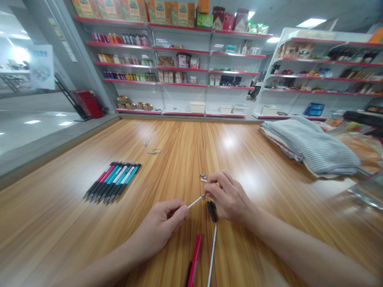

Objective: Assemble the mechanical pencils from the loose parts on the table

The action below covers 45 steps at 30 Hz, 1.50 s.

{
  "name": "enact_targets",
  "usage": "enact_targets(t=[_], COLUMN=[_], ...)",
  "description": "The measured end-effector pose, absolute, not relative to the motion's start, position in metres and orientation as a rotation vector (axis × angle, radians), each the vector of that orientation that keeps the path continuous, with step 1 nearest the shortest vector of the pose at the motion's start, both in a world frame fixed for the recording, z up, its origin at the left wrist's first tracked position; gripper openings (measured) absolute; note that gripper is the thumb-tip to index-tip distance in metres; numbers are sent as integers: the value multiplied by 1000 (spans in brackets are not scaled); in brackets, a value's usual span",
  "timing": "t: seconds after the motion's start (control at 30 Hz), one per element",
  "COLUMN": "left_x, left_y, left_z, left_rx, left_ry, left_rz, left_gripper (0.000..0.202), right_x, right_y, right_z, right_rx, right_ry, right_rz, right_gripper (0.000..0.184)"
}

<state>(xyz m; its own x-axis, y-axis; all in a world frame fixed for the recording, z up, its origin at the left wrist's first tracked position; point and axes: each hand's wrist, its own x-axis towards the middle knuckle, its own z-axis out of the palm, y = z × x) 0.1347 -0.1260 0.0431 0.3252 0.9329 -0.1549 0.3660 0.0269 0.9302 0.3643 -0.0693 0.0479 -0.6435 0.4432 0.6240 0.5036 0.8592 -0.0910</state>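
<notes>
A thin white pen refill (196, 202) stretches between my two hands above the table. My left hand (169, 217) pinches its lower end between thumb and fingers. At the other end, the fingertips of my right hand (226, 195) close on its dark tip, where a small spring may sit; it is too small to be sure. Black pen parts (211, 211) lie just under my right hand. Nearer to me are a second white refill (212, 255) and a red pen barrel (196, 259) with a dark piece beside it. Small metallic pieces (203, 176) rest beyond my right fingertips.
Several assembled pens (113, 181) in red, blue and white lie in a row at left. A thin loop (154, 151) and a tiny metallic piece (145, 144) lie farther back. Folded striped cloth (314, 145) is at right, near a clear container (369, 191). Stocked shelves (179, 71) stand behind the table.
</notes>
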Motion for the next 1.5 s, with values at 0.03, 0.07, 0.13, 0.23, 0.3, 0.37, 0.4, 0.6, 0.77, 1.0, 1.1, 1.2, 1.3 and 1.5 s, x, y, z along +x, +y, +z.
enact_targets(t=[0.03, 0.07, 0.13, 0.23, 0.3, 0.37, 0.4, 0.6, 0.77, 1.0, 1.1, 1.2, 1.3, 1.5], left_x=[135, 135, 136, 136, 135, 134, 134, 134, 134, 136, 135, 134, 135, 136], left_y=[-126, -126, -126, -126, -126, -126, -126, -125, -123, -123, -123, -123, -123, -124], left_z=[44, 44, 44, 44, 43, 42, 42, 42, 39, 38, 37, 38, 40, 41], left_rx=[1548, 1551, 1549, 1537, 1521, 1494, 1478, 1383, 1330, 1310, 1319, 1321, 1313, 1294], left_ry=[1227, 1227, 1223, 1225, 1227, 1223, 1219, 1185, 1165, 1163, 1166, 1166, 1163, 1160], left_rz=[673, 672, 674, 689, 701, 718, 727, 776, 794, 798, 805, 800, 792, 798], left_gripper=[39, 39, 39, 39, 39, 38, 38, 38, 37, 36, 36, 36, 36, 36], right_x=[364, 363, 362, 363, 365, 368, 369, 370, 367, 370, 376, 376, 373, 370], right_y=[-70, -70, -70, -70, -67, -63, -61, -48, -43, -45, -51, -58, -62, -63], right_z=[47, 47, 46, 46, 46, 44, 43, 26, 20, 30, 38, 44, 46, 47], right_rx=[-678, -676, -672, -682, -724, -790, -832, -1116, -1108, -930, -611, -468, -474, -435], right_ry=[-2366, -2360, -2325, -2188, -2042, -1935, -1917, -2016, -2087, -2150, -2285, -2372, -2434, -2472], right_rz=[-92, -62, 8, 146, 241, 301, 316, 366, 401, 560, 685, 708, 667, 608], right_gripper=[16, 16, 17, 17, 19, 16, 13, 7, 15, 8, 12, 20, 27, 35])
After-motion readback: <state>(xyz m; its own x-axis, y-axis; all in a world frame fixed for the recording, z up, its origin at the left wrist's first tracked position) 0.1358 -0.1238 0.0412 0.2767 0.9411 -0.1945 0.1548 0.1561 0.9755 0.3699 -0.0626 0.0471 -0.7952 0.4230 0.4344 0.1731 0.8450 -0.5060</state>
